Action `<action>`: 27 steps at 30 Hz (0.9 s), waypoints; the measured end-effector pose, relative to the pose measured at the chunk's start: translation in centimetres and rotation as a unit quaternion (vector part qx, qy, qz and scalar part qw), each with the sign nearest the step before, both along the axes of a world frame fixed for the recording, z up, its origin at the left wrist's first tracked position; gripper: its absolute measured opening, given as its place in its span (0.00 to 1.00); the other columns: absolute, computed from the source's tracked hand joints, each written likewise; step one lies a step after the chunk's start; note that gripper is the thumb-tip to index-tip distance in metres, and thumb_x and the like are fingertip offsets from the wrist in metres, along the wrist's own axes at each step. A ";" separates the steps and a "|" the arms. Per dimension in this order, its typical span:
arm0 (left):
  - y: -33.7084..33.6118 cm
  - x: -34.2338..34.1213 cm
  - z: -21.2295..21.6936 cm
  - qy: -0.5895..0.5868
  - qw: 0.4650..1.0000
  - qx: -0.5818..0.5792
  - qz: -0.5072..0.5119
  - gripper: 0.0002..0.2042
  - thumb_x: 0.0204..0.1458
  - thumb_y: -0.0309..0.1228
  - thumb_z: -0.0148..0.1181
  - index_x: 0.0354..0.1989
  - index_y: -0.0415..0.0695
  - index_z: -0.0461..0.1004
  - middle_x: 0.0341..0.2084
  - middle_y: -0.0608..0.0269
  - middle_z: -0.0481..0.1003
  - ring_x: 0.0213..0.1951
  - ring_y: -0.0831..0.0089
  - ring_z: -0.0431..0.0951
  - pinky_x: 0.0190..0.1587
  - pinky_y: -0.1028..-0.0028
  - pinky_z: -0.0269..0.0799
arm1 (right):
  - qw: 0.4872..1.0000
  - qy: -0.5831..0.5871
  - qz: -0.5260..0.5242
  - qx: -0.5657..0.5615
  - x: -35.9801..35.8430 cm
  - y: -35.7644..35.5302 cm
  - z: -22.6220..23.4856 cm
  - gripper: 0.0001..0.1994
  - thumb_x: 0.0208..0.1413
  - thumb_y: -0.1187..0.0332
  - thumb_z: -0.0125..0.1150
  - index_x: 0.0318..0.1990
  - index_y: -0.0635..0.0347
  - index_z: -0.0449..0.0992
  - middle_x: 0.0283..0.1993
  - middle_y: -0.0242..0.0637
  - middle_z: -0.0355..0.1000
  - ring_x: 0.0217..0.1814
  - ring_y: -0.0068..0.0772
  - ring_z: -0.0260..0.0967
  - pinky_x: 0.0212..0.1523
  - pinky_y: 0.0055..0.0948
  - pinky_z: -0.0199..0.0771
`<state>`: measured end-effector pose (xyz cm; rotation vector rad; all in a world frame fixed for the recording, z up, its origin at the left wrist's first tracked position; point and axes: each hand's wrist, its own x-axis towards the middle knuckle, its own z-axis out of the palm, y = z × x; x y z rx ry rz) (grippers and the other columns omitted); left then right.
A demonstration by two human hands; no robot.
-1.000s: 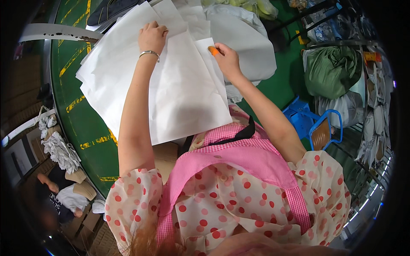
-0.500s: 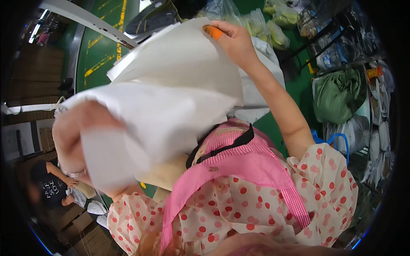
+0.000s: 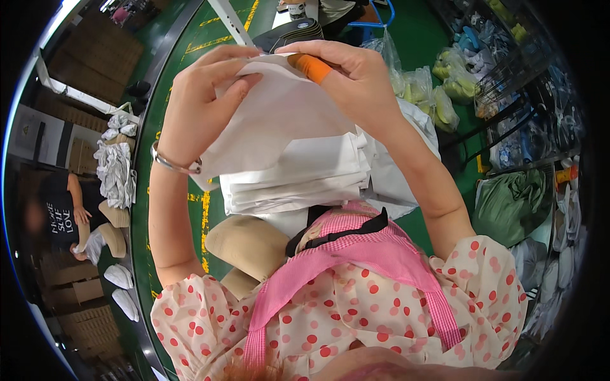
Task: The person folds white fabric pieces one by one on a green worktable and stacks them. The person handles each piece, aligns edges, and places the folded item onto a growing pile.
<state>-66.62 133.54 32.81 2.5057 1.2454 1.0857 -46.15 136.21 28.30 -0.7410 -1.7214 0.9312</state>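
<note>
Both hands are raised in front of me, gripping the top edge of a thin white sheet [image 3: 260,127]. My left hand [image 3: 210,101], with a silver bangle at the wrist, is closed on the sheet's left part. My right hand [image 3: 346,73] pinches its upper right part, an orange cover on the thumb. The sheet hangs down between my hands and is slightly curved. Under it, a stack of folded white sheets [image 3: 298,171] lies near my lap, over my pink apron [image 3: 356,235]. Whether the sheets are paper or thin cloth, I cannot tell.
Beige rounded pieces [image 3: 248,247] are beside my lap at left. Farther left, a co-worker [image 3: 63,209] is near a long dark line edge [image 3: 141,254] with wrapped white bundles [image 3: 116,168]. At right are clear bags [image 3: 419,89] with yellow-green contents, a wire rack [image 3: 511,79] and a green bag [image 3: 515,206].
My left hand has swung up from the lower left to the sheet's top edge, close to my right hand. The sheet has come upright, and the stack beneath now shows.
</note>
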 end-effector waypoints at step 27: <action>2.2 -16.5 -4.8 0.225 0.881 0.284 0.305 0.36 0.44 0.53 0.61 0.55 0.38 0.64 0.49 0.46 0.68 0.51 0.56 0.67 0.52 0.59 0.61 | 0.807 0.363 -0.015 -0.465 0.0 11.0 -14.6 0.13 0.54 0.73 0.57 0.47 0.64 0.72 0.44 0.38 0.73 0.43 0.28 0.72 0.43 0.30 0.75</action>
